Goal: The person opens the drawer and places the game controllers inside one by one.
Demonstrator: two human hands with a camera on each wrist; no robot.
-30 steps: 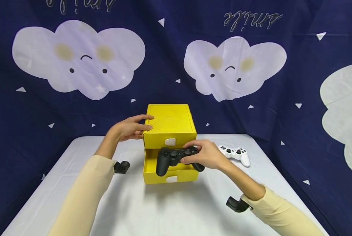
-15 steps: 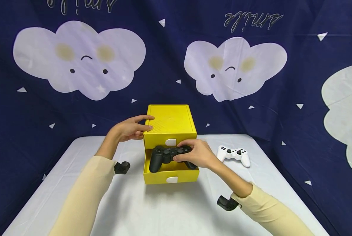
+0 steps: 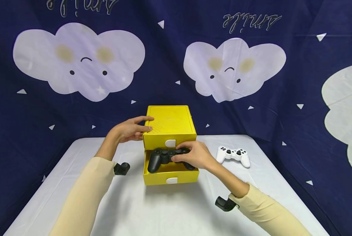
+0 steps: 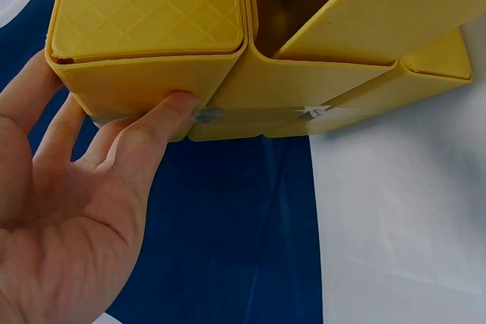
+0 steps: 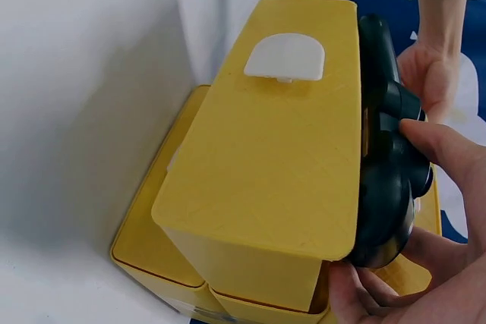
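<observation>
My right hand [image 3: 196, 155] pinches a black game controller [image 3: 155, 161] between thumb and fingers, low in the pulled-out middle drawer [image 3: 161, 178] of a small yellow drawer cabinet [image 3: 171, 119]. In the right wrist view, the controller [image 5: 383, 210] shows just behind the drawer front [image 5: 266, 157], which has a white tab handle [image 5: 287, 57]. Meanwhile my left hand [image 3: 130, 129] rests against the cabinet's upper left side, two fingertips lying on its top. Its outstretched fingers touch the side wall [image 4: 137, 85] in the left wrist view.
A white game controller [image 3: 234, 155] lies on the white-covered table [image 3: 170, 209], right of the cabinet. Behind the table hangs a dark blue cloth [image 3: 164, 72] with cloud prints. The top drawer [image 3: 155, 141] is closed.
My right hand has moved left and slightly back with the black controller, bringing it from in front of the drawer down into it. My left hand has stayed in place.
</observation>
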